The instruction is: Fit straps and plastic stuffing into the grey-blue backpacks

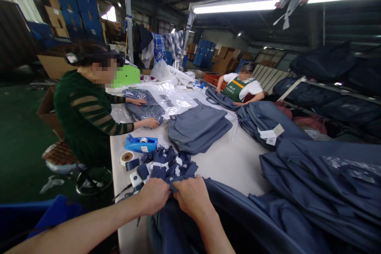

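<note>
At the near edge of the table, my left hand (155,195) is closed with its fingers wrapped on the edge of a navy fabric bag (175,222). My right hand (192,196) grips the same edge close beside it. The bag hangs down below my hands and spreads to the right; much of it is dark or behind my forearms. Just beyond my knuckles lies a heap of navy straps (166,162) with white bands. Past the straps sit a blue tape dispenser (141,144) and a roll of tape (127,157).
Several folded navy bags (199,127) lie mid-table, and a larger pile (324,182) covers the right side. A co-worker in a green top (86,107) presses a plastic-wrapped bag (143,105) at left. Another person in an apron (238,87) handles a bag at the far end.
</note>
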{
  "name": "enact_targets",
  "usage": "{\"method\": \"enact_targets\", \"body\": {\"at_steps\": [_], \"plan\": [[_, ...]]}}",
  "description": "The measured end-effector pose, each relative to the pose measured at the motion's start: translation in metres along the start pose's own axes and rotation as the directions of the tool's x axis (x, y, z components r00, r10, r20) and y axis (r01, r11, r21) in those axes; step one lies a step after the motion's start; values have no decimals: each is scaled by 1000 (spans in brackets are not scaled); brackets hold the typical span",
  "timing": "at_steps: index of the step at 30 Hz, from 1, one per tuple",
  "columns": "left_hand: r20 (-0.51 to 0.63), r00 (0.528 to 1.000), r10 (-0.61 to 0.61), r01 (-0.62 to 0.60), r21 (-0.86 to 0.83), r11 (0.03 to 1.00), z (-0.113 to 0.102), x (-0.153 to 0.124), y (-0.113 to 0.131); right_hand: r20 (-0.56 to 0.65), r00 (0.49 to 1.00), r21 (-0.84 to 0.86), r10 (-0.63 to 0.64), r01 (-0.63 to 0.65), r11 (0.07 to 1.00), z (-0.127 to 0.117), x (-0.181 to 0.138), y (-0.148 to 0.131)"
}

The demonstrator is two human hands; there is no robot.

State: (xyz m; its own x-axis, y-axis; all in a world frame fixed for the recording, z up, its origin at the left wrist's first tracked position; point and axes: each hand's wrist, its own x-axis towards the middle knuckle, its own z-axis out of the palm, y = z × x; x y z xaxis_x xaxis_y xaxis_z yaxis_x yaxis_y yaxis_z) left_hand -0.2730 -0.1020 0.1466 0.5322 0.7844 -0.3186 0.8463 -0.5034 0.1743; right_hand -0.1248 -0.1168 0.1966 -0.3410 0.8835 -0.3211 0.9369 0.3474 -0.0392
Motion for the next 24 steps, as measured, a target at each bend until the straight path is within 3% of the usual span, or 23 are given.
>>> {"method": "enact_targets", "body": {"at_steps": [5, 10, 24], "plan": [[7, 1000, 22, -22, 22, 1000, 6, -1, 3, 56, 998, -8, 19, -19, 1000, 17, 8, 2], [15, 1000, 17, -17, 12, 1000, 11, -4, 2, 45, 998, 21, -39, 38, 999, 29, 7, 11], [108, 984, 144, -138, -65, 988, 14, -7, 2, 2, 1000, 89, -3, 2, 996, 34, 4, 10]]}}
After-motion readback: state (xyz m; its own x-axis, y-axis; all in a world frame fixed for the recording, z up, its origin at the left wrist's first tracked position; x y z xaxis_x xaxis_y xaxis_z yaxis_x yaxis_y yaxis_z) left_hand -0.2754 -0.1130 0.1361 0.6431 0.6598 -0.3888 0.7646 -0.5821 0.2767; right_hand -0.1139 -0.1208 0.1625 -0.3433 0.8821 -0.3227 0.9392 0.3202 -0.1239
